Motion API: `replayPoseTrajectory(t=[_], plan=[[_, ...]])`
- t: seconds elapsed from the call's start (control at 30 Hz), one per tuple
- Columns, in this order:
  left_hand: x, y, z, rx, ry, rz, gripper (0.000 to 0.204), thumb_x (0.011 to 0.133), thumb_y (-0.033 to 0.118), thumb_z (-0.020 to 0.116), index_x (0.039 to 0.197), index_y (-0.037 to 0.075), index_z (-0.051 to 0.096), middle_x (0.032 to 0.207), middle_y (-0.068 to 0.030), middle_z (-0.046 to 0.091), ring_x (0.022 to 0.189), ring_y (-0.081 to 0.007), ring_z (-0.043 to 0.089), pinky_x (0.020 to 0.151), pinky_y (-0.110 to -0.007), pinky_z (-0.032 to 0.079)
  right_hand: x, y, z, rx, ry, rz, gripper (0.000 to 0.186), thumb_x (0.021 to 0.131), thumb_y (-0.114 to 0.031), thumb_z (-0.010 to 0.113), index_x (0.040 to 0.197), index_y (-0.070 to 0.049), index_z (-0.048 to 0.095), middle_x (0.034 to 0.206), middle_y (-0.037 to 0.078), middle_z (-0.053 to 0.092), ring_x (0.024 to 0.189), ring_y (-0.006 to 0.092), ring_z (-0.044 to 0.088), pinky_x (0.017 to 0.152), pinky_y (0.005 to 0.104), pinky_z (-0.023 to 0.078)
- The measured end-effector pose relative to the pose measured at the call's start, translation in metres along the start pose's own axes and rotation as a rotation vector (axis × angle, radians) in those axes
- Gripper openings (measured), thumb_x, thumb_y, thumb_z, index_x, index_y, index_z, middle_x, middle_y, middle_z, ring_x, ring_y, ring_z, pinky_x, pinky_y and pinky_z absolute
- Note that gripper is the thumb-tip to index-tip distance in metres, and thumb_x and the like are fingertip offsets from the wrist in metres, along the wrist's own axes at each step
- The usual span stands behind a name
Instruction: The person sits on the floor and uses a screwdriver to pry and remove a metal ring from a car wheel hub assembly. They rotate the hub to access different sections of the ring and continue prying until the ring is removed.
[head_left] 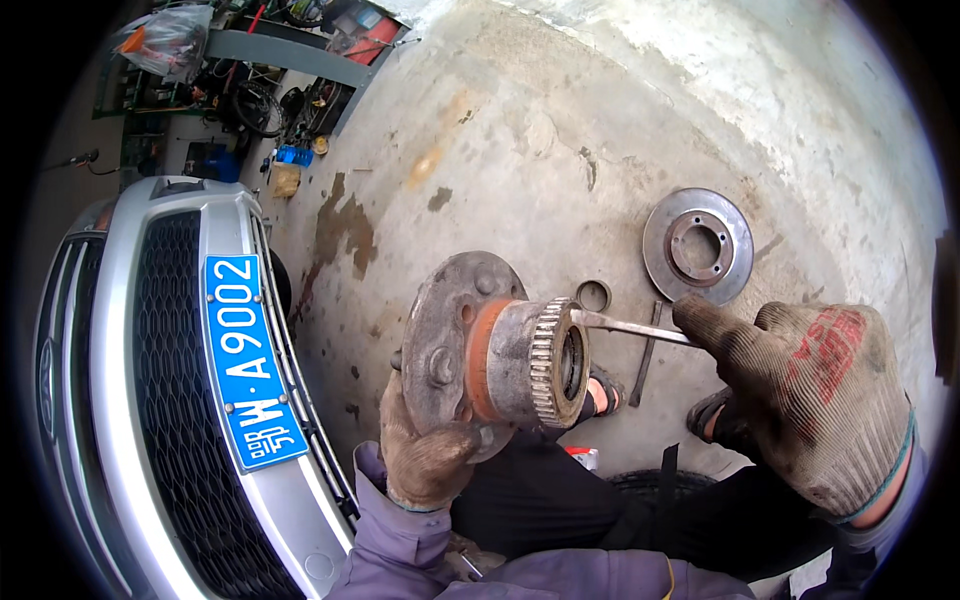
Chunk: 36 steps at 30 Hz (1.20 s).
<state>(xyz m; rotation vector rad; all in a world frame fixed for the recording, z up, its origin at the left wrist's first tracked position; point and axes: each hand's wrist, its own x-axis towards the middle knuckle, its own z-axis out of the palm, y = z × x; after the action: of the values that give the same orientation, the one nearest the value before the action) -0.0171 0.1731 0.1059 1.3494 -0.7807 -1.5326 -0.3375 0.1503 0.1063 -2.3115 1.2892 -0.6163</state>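
Note:
My gloved left hand (425, 455) grips a worn wheel hub (512, 345) by its round flange from below, holding it up above my lap. The hub has an orange-rusted band and a toothed ring (548, 362) at its right end. In my gloved right hand (800, 390) is a flat metal screwdriver-like bar (640, 327), the fingers wrapped round it. Its tip meets the upper edge of the toothed ring. The handle end is hidden inside the glove.
A brake disc (655, 240) lies on the concrete floor, with a metal ring (593, 295) and a long thin bar (648, 355) nearby. At left stands a silver car's front (170, 350). Tools and parts crowd a rack (290, 55) at the far left. A tyre (660, 482) lies below my legs.

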Motion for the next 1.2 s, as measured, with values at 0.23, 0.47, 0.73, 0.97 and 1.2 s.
replayPoseTrajectory(t=[0.23, 0.47, 0.73, 0.97, 1.2], plan=[[0.004, 0.001, 0.007, 0.063, -0.002, -0.009, 0.102, 0.067, 0.01, 0.089, 0.154, -0.008, 0.038, 0.144, -0.0223, 0.059, 0.127, -0.0346, 0.065, 0.107, -0.046, 0.056, 0.0, 0.002, 0.005, -0.029, -0.011, -0.024, 0.045, 0.083, -0.011, 0.074, 0.127, -0.004, 0.069, 0.079, 0.013, 0.065, 0.072, 0.0278, 0.069, 0.063, 0.0405, 0.054], [0.005, 0.001, 0.005, 0.151, 0.032, -0.011, 0.098, 0.069, 0.015, 0.082, 0.153, -0.008, 0.038, 0.141, -0.0222, 0.061, 0.124, -0.0341, 0.067, 0.103, -0.046, 0.058, 0.006, 0.0, 0.011, -0.134, -0.042, -0.068, 0.046, 0.082, -0.012, 0.074, 0.127, -0.005, 0.069, 0.078, 0.012, 0.065, 0.071, 0.0267, 0.068, 0.061, 0.0392, 0.053], [0.008, 0.001, 0.0, 0.025, -0.06, -0.008, 0.096, 0.074, 0.018, 0.085, 0.153, -0.008, 0.037, 0.141, -0.0234, 0.06, 0.123, -0.0345, 0.067, 0.1, -0.047, 0.06, 0.007, 0.007, 0.005, 0.213, -0.241, 0.145, 0.046, 0.087, 0.0, 0.065, 0.132, -0.009, 0.071, 0.079, 0.012, 0.068, 0.07, 0.0285, 0.07, 0.062, 0.0378, 0.057], [0.007, 0.001, -0.003, 0.04, -0.042, 0.0, 0.096, 0.074, 0.015, 0.084, 0.153, -0.008, 0.036, 0.141, -0.0236, 0.06, 0.124, -0.0349, 0.067, 0.099, -0.047, 0.061, 0.01, 0.0, 0.005, 0.305, -0.349, 0.138, 0.06, 0.086, 0.006, 0.065, 0.142, -0.015, 0.067, 0.081, 0.009, 0.073, 0.068, 0.0248, 0.073, 0.062, 0.0356, 0.059], [0.009, -0.002, -0.001, 0.129, -0.027, 0.048, 0.091, 0.073, 0.015, 0.083, 0.15, -0.008, 0.04, 0.138, -0.0221, 0.062, 0.124, -0.0338, 0.067, 0.102, -0.045, 0.059, 0.005, 0.0, 0.013, 0.118, -0.178, -0.065, 0.057, 0.082, -0.005, 0.071, 0.138, -0.015, 0.068, 0.068, 0.003, 0.06, 0.059, 0.0235, 0.065, 0.054, 0.0369, 0.053]])
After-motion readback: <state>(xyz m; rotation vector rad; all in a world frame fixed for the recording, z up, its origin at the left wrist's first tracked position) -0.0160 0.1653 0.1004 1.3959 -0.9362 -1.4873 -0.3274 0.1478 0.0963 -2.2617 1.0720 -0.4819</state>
